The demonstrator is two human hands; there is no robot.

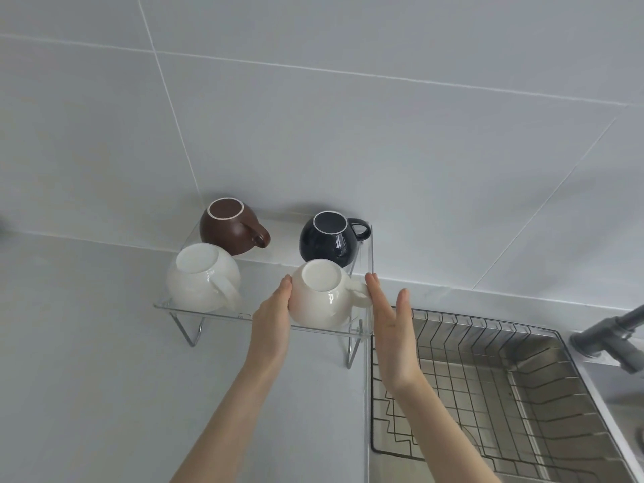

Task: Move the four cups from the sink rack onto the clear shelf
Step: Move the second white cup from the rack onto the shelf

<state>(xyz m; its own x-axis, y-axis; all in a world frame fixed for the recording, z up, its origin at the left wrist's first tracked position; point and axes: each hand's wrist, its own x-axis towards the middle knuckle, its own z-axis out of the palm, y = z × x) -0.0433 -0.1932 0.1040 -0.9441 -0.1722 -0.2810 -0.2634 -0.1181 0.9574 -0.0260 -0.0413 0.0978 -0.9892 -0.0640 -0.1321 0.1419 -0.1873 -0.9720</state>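
Several cups stand upside down on the clear shelf (209, 313): a brown cup (226, 228) at the back left, a black cup (329, 242) at the back right, a white cup (202, 278) at the front left and a cream cup (322, 296) at the front right. My left hand (273, 320) lies flat against the cream cup's left side. My right hand (390, 329) is beside its handle, fingers straight and slightly apart, with the fingertips by the handle. Neither hand is wrapped around the cup. The wire sink rack (488, 388) holds no cups.
The shelf stands on metal legs (193, 332) on a grey counter against a tiled wall. The sink rack sits in a steel sink to the right. A grey faucet (613, 334) reaches in from the far right.
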